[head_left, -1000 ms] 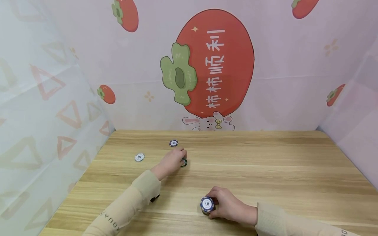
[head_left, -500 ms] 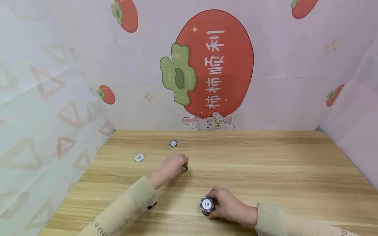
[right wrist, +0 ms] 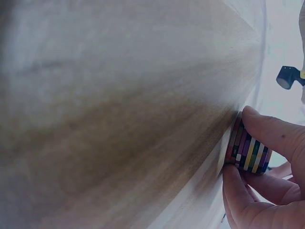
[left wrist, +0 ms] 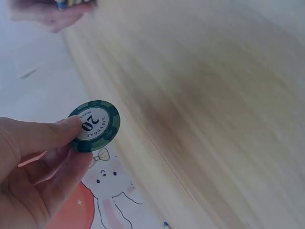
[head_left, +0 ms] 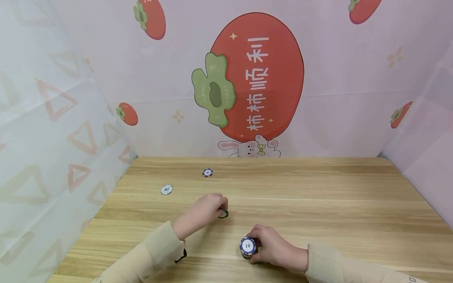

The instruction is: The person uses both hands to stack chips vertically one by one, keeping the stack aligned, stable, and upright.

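A green poker chip marked 20 is pinched between the thumb and fingers of my left hand, above the table and up and left of the stack in the head view. My right hand grips a stack of poker chips standing on the table, thumb on one side and fingers on the other. A blue chip marked 10 tops the stack. Its coloured edges show in the right wrist view, where the right-hand fingers curl round it.
A white chip marked 10 lies on the wooden table at the left. Farther back lies a blue-edged chip. A printed cloth hangs behind the table, with more cloth at both sides.
My left hand has moved toward the body and slightly right, carrying the green chip closer to the stack. The right hand and the stack have stayed in place.
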`<state>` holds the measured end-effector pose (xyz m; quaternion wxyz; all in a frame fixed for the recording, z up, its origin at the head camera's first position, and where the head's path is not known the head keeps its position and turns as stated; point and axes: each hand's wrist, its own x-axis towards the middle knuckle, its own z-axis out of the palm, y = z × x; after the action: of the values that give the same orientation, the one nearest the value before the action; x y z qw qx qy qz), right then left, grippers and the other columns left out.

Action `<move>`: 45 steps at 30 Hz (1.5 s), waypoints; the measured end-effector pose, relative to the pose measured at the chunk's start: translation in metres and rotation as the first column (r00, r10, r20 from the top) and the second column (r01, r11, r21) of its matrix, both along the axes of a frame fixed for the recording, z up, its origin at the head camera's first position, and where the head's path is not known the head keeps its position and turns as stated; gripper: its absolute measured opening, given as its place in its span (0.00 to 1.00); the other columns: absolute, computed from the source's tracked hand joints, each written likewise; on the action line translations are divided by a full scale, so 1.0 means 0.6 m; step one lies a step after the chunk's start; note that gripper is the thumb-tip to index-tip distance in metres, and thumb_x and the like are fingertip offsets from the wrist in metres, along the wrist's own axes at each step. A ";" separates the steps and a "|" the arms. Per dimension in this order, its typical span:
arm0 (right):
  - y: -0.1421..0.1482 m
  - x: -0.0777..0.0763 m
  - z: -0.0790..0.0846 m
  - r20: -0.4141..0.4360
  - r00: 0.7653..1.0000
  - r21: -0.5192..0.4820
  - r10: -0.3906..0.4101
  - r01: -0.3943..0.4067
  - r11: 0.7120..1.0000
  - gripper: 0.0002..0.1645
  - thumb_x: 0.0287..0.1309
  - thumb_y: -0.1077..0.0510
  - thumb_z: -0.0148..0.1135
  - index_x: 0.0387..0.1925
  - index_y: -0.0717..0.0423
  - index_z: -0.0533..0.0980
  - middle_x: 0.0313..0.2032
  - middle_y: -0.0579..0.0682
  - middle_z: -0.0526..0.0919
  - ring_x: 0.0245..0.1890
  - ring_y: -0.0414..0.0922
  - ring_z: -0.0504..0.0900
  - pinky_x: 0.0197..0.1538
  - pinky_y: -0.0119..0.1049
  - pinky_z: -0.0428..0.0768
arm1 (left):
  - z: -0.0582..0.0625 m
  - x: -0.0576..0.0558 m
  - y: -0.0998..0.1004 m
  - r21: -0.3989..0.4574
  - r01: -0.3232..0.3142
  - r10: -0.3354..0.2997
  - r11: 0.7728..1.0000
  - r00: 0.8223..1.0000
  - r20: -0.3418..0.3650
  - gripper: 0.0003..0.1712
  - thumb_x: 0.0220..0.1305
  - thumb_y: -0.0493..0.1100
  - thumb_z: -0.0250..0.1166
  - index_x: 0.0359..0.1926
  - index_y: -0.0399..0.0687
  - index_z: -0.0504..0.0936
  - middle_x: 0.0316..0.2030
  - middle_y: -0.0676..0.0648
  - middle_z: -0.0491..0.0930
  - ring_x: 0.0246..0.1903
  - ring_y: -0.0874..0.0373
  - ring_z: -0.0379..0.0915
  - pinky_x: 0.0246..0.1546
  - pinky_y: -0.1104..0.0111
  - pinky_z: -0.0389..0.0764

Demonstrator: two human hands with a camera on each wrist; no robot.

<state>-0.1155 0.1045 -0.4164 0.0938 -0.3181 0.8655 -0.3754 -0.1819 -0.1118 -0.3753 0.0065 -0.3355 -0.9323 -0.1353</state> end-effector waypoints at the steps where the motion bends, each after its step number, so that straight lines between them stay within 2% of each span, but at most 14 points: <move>1: 0.000 0.000 0.000 -0.005 1.000 0.001 -0.001 0.001 1.000 0.25 0.28 0.60 0.77 0.36 0.58 0.79 0.32 0.39 0.75 0.32 0.31 0.72 0.36 0.26 0.73 | 0.002 0.002 0.001 0.013 -0.004 0.004 1.000 1.000 0.021 0.07 0.49 0.30 0.65 0.25 0.47 0.79 0.24 0.53 0.76 0.24 0.65 0.69 0.26 0.74 0.72; 4: 0.000 0.001 0.000 -0.004 1.000 0.006 -0.002 0.002 1.000 0.25 0.28 0.59 0.77 0.36 0.58 0.79 0.32 0.39 0.75 0.32 0.31 0.72 0.36 0.26 0.73 | 0.006 0.008 0.003 0.053 -0.025 0.020 0.998 0.995 0.096 0.07 0.49 0.32 0.66 0.25 0.48 0.79 0.23 0.56 0.75 0.24 0.67 0.68 0.26 0.75 0.71; 8: 0.000 0.001 0.000 0.009 1.000 0.010 -0.004 0.004 1.000 0.25 0.28 0.59 0.77 0.36 0.58 0.79 0.32 0.39 0.75 0.32 0.32 0.72 0.36 0.27 0.73 | 0.011 0.014 0.006 0.116 -0.042 0.018 0.992 0.980 0.199 0.07 0.49 0.33 0.67 0.23 0.49 0.79 0.21 0.58 0.74 0.22 0.68 0.67 0.25 0.75 0.70; 14: -0.001 0.001 -0.001 0.003 1.000 0.001 -0.003 0.003 1.000 0.25 0.28 0.60 0.77 0.36 0.58 0.79 0.32 0.39 0.75 0.32 0.31 0.72 0.36 0.26 0.74 | 0.015 0.018 0.010 0.206 -0.064 -0.010 0.976 0.940 0.340 0.06 0.47 0.33 0.69 0.23 0.45 0.80 0.21 0.56 0.75 0.23 0.67 0.69 0.24 0.75 0.72; 17: -0.001 0.001 -0.002 0.010 1.000 -0.006 0.000 0.000 1.000 0.25 0.28 0.60 0.77 0.36 0.59 0.79 0.32 0.39 0.75 0.32 0.31 0.72 0.36 0.26 0.74 | 0.013 0.018 0.012 0.258 -0.091 -0.028 0.962 0.905 0.424 0.06 0.46 0.32 0.69 0.23 0.43 0.80 0.22 0.53 0.77 0.24 0.65 0.71 0.24 0.74 0.74; 19: 0.000 0.000 -0.003 0.016 1.000 -0.011 0.004 -0.004 1.000 0.25 0.29 0.60 0.77 0.36 0.59 0.79 0.31 0.39 0.75 0.32 0.31 0.72 0.36 0.26 0.74 | 0.011 0.019 0.014 0.287 -0.120 -0.038 0.950 0.871 0.490 0.05 0.46 0.31 0.69 0.24 0.41 0.80 0.22 0.52 0.77 0.23 0.64 0.71 0.24 0.74 0.75; 22: 0.000 0.000 -0.002 0.019 1.000 -0.010 0.009 -0.009 1.000 0.25 0.29 0.60 0.77 0.37 0.59 0.79 0.32 0.39 0.75 0.32 0.31 0.72 0.36 0.26 0.74 | 0.008 0.021 0.015 0.328 -0.172 -0.056 0.929 0.810 0.584 0.04 0.47 0.30 0.68 0.25 0.37 0.80 0.21 0.50 0.77 0.22 0.64 0.71 0.23 0.71 0.77; 24: 0.001 0.000 -0.003 0.013 1.000 -0.013 0.011 -0.011 1.000 0.26 0.29 0.60 0.77 0.37 0.59 0.79 0.32 0.40 0.75 0.32 0.31 0.72 0.35 0.26 0.75 | 0.004 0.023 0.016 0.349 -0.199 -0.069 0.916 0.778 0.625 0.05 0.46 0.30 0.68 0.26 0.35 0.80 0.21 0.49 0.78 0.22 0.64 0.71 0.24 0.69 0.78; 27: 0.000 -0.001 -0.003 0.012 1.000 -0.024 0.009 -0.009 1.000 0.25 0.28 0.61 0.77 0.36 0.59 0.79 0.32 0.40 0.75 0.32 0.31 0.73 0.35 0.25 0.75 | -0.001 0.025 0.018 0.373 -0.232 -0.086 0.898 0.740 0.667 0.06 0.46 0.29 0.68 0.28 0.33 0.80 0.22 0.47 0.79 0.21 0.64 0.72 0.25 0.67 0.79; 33: 0.000 0.000 -0.004 0.021 1.000 -0.041 0.003 -0.003 0.999 0.25 0.27 0.62 0.77 0.36 0.60 0.78 0.31 0.40 0.75 0.32 0.31 0.73 0.36 0.25 0.75 | -0.011 0.028 0.019 0.370 -0.293 -0.076 0.881 0.685 0.725 0.06 0.47 0.29 0.67 0.30 0.32 0.80 0.22 0.49 0.79 0.22 0.64 0.72 0.25 0.70 0.78; 37: 0.000 -0.001 -0.003 0.017 1.000 -0.037 0.006 -0.006 0.999 0.25 0.27 0.61 0.77 0.36 0.59 0.78 0.32 0.40 0.75 0.32 0.32 0.73 0.36 0.25 0.75 | -0.017 0.032 0.020 0.386 -0.330 -0.085 0.861 0.655 0.751 0.07 0.47 0.28 0.66 0.31 0.30 0.79 0.22 0.46 0.79 0.22 0.63 0.73 0.26 0.68 0.79; 41: 0.001 -0.001 -0.003 0.003 1.000 -0.029 0.010 -0.010 1.000 0.26 0.27 0.60 0.77 0.36 0.59 0.79 0.32 0.40 0.75 0.32 0.32 0.72 0.35 0.25 0.75 | -0.018 0.041 0.023 0.391 -0.354 -0.088 0.850 0.636 0.767 0.07 0.47 0.27 0.65 0.32 0.28 0.79 0.23 0.45 0.79 0.21 0.62 0.74 0.27 0.66 0.80; 45: 0.000 0.000 -0.004 -0.012 1.000 -0.018 0.008 -0.008 1.000 0.26 0.27 0.60 0.77 0.36 0.59 0.79 0.32 0.40 0.75 0.32 0.31 0.72 0.35 0.25 0.74 | -0.017 0.050 0.028 0.393 -0.364 -0.088 0.845 0.629 0.773 0.07 0.48 0.26 0.65 0.31 0.28 0.79 0.22 0.47 0.78 0.21 0.63 0.74 0.26 0.67 0.80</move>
<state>-0.1158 0.1046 -0.4186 0.0872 -0.3245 0.8613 -0.3811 -0.1516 -0.0948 -0.3852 -0.2886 -0.1555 -0.7971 -0.5071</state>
